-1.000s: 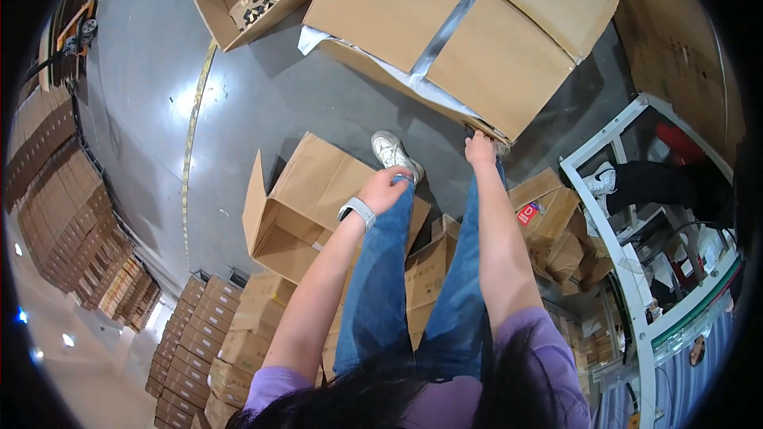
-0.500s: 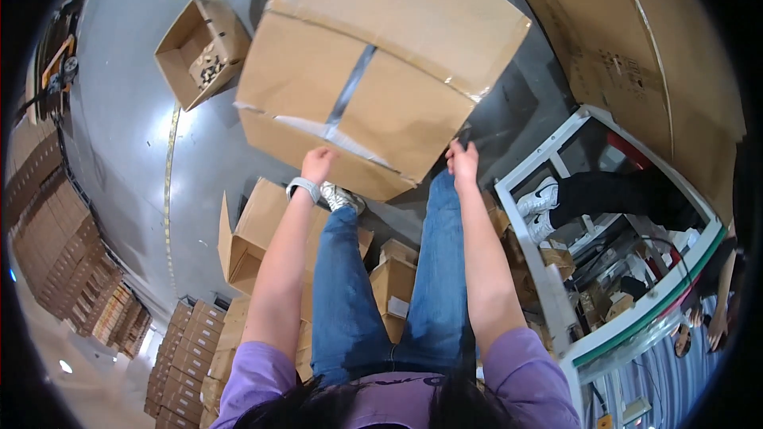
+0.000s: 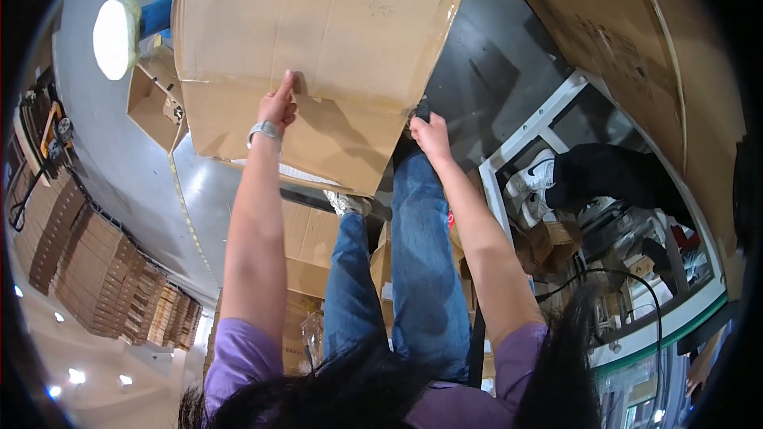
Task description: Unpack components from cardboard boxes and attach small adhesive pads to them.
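the left hand [image 3: 278, 107], fingers together and pointing up, lies flat against the front flap of one large cardboard box [image 3: 318, 56], and the right hand [image 3: 429, 131] curls over the box's lower right edge. that box, plain brown corrugated board with a smooth matte face, stands on the grey floor [image 3: 493, 71] just ahead of the person's two blue-jeaned legs. one smaller open carton [image 3: 155, 103] sits to its left, near one white round lamp [image 3: 115, 36].

A large plain brown cardboard box [image 3: 318, 56] stands on the grey floor, its creased flap folded down beneath the left hand [image 3: 278, 107] and its right lower edge against the right hand [image 3: 431, 133].
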A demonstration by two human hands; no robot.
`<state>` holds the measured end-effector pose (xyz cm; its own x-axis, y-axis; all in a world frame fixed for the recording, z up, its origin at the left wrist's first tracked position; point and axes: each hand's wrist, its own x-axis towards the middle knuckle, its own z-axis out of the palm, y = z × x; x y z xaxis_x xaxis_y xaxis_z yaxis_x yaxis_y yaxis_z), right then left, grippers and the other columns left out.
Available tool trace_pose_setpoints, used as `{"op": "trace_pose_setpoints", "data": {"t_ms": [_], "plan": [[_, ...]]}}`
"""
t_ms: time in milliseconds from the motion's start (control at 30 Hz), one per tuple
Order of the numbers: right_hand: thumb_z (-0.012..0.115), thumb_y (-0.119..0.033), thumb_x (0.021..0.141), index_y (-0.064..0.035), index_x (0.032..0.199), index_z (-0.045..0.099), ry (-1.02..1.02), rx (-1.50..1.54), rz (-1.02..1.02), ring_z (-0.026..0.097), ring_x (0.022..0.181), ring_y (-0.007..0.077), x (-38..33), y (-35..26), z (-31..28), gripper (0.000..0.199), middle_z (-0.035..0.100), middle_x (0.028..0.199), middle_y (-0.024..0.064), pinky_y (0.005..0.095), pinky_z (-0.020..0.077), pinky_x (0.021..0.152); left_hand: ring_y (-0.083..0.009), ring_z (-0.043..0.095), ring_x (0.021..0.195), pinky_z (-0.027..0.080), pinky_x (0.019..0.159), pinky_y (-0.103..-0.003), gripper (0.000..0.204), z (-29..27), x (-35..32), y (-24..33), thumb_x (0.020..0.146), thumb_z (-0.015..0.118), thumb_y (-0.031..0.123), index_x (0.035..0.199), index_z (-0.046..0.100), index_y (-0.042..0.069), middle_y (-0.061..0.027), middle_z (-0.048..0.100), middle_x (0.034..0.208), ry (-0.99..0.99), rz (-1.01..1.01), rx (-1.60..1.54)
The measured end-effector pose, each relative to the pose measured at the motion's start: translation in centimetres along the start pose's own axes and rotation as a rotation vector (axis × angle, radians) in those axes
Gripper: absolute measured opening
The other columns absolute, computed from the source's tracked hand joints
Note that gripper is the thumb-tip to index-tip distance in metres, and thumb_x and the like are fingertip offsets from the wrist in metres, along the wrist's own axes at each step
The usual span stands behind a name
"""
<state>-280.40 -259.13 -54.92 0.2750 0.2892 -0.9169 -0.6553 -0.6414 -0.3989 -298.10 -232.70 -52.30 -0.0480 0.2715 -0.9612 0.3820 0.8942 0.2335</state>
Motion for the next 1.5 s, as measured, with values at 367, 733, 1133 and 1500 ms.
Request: {"op": "trace_pose_setpoints", "data": {"t_ms": [367,733,1133,1500], "plan": [[0.059,-0.026,0.073,-0.0009,0.085,0.056,0.007,-0.507,0.099,0.062,0.063,0.0281,-3.3,4.9,-2.5,0.028,0.063,0.071,0.015,0.0376,0.0495,0.059,-0.0033,0.031,0.041,0.02,0.039,-0.021,0.033,2.6,-8.4,3.1,0.078,0.071,0.02,0.057,0.046,0.014,0.0067,0.045,0.053,0.206,0.551,-0.348],[0.055,-0.017,0.085,0.0009,0.118,0.044,0.14,-0.828,-1.002,0.059,0.08,0.02,-1.9,-28.2,-2.2,0.039,0.06,0.089,0.01,0.0291,0.0451,0.07,-0.0078,0.03,0.044,0.024,0.038,-0.028,0.05,7.7,-12.8,-1.5,0.076,0.072,0.03,0.05,0.038,0.003,-0.0006,0.034,0.044,0.474,0.777,0.019],[0.059,-0.011,0.072,-0.0092,0.096,0.059,-0.61,-2.521,-1.693,0.062,0.072,0.0273,-3.6,-29.2,41.9,0.024,0.061,0.071,0.0075,0.0362,0.0519,0.066,-0.0353,0.054,0.048,0.042,0.045,-0.043,0.036,11.5,-15.3,-3.4,0.075,0.067,0.027,0.056,0.049,0.003,-0.0168,0.052,0.051,0.431,0.758,0.013],[0.055,-0.029,0.086,-0.0064,0.088,0.057,-0.369,-1.106,-1.276,0.041,0.052,0.0034,-10.2,-52.2,23.1,0.022,0.046,0.06,-0.004,0.0202,0.0311,0.047,-0.0335,0.06,0.068,0.046,0.06,-0.043,0.027,13.0,-15.9,13.0,0.081,0.056,0.033,0.074,0.055,0.007,-0.0142,0.06,0.067,0.162,1.063,0.394]]}}
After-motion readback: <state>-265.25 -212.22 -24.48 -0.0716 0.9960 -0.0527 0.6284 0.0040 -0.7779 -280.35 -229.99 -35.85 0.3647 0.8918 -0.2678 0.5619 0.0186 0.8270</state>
